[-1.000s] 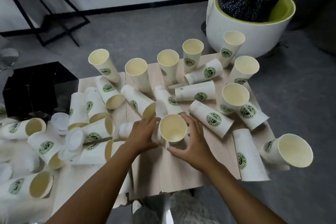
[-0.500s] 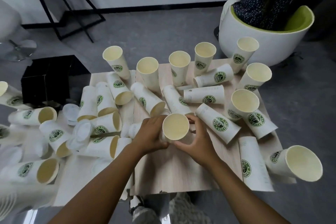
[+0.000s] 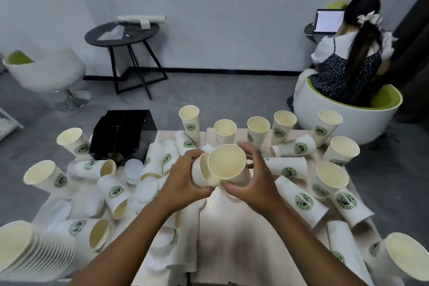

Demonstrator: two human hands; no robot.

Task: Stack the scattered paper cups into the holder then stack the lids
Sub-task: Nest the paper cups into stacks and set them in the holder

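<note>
1. Both hands are raised over the middle of the low wooden table (image 3: pixel 232 239), each grasping a paper cup with its mouth turned toward the camera.
2. The right hand (image 3: pixel 253 181) curls round the larger-looking cup (image 3: pixel 227 162) — fingers over its far side, thumb under the near rim.
3. The left hand (image 3: pixel 183 176) wraps the second cup (image 3: pixel 202 173), which sits just left of the first and is partly hidden behind it; the two cups touch, and the first looks to be entering the second, though how far cannot be told.
4. Loose paper cups with a green round logo cover the table around the hands: a row standing upright along the far edge (image 3: pixel 258 130), several lying on their sides to the right (image 3: pixel 300 201), and more tipped over on the left (image 3: pixel 116 193).
5. A nested stack of cups (image 3: pixel 34 255) lies on its side at the lower left corner, its mouth toward the camera.
6. White plastic lids (image 3: pixel 134 167) lie among the cups left of the hands, some overlapping.
7. The black holder (image 3: pixel 123 133) stands at the table's far left corner, well apart from both hands — its inside is too dark to read.
8. Beyond the table, a person (image 3: pixel 350 60) sits in a white and green tub chair (image 3: pixel 343 118), back to the camera, facing a laptop (image 3: pixel 328 21).
9. A round black side table (image 3: pixel 120 35) stands by the wall.
</note>
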